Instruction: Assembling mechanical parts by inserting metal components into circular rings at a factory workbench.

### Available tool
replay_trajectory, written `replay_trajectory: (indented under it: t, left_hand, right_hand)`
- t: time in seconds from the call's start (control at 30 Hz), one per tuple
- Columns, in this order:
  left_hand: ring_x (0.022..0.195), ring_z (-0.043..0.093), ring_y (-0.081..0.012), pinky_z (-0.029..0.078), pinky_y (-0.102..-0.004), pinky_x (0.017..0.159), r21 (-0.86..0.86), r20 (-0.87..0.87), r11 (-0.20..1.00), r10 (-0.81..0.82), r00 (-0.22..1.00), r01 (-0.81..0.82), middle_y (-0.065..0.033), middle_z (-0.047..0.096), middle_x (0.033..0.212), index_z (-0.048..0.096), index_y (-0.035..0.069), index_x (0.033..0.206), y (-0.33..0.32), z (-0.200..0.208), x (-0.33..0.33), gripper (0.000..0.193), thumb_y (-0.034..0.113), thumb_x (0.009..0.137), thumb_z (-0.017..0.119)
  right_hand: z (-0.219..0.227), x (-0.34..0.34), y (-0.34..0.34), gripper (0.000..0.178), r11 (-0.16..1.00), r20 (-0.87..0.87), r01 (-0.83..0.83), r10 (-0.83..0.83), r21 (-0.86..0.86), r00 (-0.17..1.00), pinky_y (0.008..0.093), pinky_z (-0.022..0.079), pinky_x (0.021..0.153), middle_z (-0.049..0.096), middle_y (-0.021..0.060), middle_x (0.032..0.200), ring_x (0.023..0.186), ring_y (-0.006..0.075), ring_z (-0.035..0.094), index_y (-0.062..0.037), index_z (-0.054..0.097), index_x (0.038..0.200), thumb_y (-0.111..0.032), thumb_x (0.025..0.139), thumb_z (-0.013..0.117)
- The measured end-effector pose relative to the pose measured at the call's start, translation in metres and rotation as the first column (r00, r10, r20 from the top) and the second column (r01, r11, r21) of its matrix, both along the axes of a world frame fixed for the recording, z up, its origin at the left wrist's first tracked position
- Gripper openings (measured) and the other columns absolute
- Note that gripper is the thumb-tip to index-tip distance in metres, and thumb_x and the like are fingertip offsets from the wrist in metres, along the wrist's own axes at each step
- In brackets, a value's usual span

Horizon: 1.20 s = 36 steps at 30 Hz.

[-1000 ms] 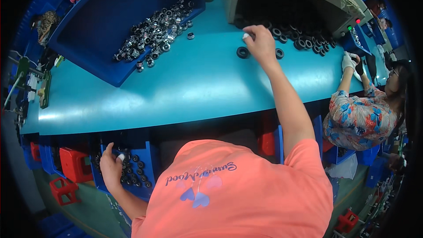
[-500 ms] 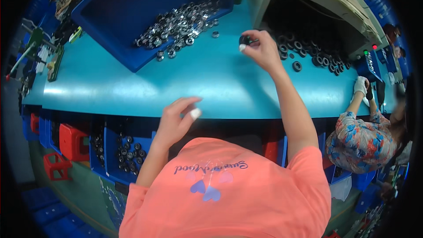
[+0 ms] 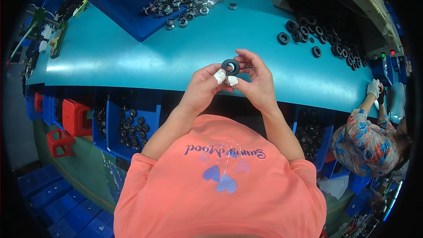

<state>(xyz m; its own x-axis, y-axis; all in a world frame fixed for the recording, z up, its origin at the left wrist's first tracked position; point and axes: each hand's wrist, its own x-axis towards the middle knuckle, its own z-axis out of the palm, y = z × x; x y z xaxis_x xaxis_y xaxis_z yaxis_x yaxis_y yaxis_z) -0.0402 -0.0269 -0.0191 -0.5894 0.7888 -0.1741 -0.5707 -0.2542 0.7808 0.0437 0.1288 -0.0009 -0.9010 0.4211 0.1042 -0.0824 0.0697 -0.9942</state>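
Hands: left hand [image 3: 200,89] and right hand [image 3: 259,84] pinch black, round, rubber-looking ring [image 3: 224,65] above turquoise worktop [image 3: 132,61]
Ring: apparently being positioned
Thumbs [image 3: 232,80]: steadiness likely needed next

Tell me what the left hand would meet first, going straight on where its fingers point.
The left hand would first press into the black ring, then probably the right hand; depth is hard to judge.
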Motion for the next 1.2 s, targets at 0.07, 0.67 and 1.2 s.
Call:
replay_trajectory:
  t: [0.07,0.67,1.2]
  left_hand:
    - [0.096,0.068,-0.0194,0.059,-0.0339,0.079,0.008,0.014,1.000,-0.001,1.000,0.001,-0.0112,0.067,0.111,0.058,-0.003,0.129,-0.002,-0.001,0.000,0.034,0.016,0.100,0.058]
    - [0.088,0.066,-0.0163,0.058,-0.0334,0.078,-0.019,-0.025,0.999,0.036,0.999,-0.036,-0.0093,0.068,0.106,0.061,-0.002,0.124,-0.010,0.005,0.003,0.029,0.012,0.098,0.061]
    - [0.093,0.066,-0.0174,0.058,-0.0330,0.080,-0.042,-0.084,0.995,0.091,0.992,-0.094,-0.0105,0.063,0.117,0.049,-0.001,0.135,-0.005,0.013,0.017,0.042,0.015,0.099,0.061]
  right_hand:
    - [-0.002,0.000,-0.001,0.060,1.000,-0.014,0.000,0.000,0.006,1.000,0.0314,0.055,0.091,0.061,0.0093,0.117,0.103,0.0183,0.063,-0.0033,0.060,0.128,-0.002,0.072,0.078]
    - [-0.011,0.005,-0.001,0.042,0.986,0.063,-0.070,0.080,-0.153,0.995,0.0301,0.055,0.088,0.062,0.0084,0.115,0.098,0.0159,0.064,0.0005,0.063,0.123,-0.004,0.083,0.074]
    - [0.008,0.011,-0.011,0.024,0.928,0.034,0.135,-0.156,0.347,0.987,0.0300,0.054,0.072,0.064,0.0043,0.093,0.086,0.0171,0.067,-0.0051,0.069,0.098,0.000,0.075,0.074]
